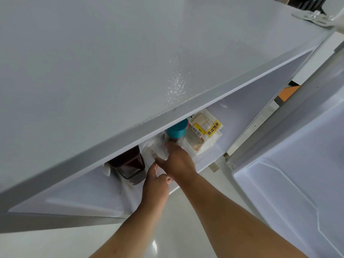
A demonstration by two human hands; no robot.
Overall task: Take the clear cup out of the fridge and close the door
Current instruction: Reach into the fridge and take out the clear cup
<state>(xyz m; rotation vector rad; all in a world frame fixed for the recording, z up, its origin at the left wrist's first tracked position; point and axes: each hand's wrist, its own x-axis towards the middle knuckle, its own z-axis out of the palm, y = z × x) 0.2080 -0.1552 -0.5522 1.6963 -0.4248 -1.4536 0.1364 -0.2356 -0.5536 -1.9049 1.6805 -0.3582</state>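
Two bare forearms reach from the near edge across the pale floor into the low fridge, whose flat grey-white top fills most of the view. The door stands swung wide open to the right of both hands, its white inner liner facing up.

The left hand is at the fridge's front lip, just below and nearer than the right hand. Its thumb points up toward the cup; the other fingers curl under the hand and I cannot tell whether they grip anything. It appears to hold nothing.

The right hand is just beyond it, inside the opening. Its fingers are wrapped part way around the cup, closed onto its side, with the thumb side hidden behind the hand. The cup is clear and hard to outline; it stands on the fridge's shelf, right at the fingertips and partly under the overhanging top.

Just left of the fingers stands a dark brown container, close to the cup. Directly beyond the right hand is a bottle with a teal cap, touching or nearly touching the knuckles. To the right of that, farther in, lies a bag of bread with a yellow label.
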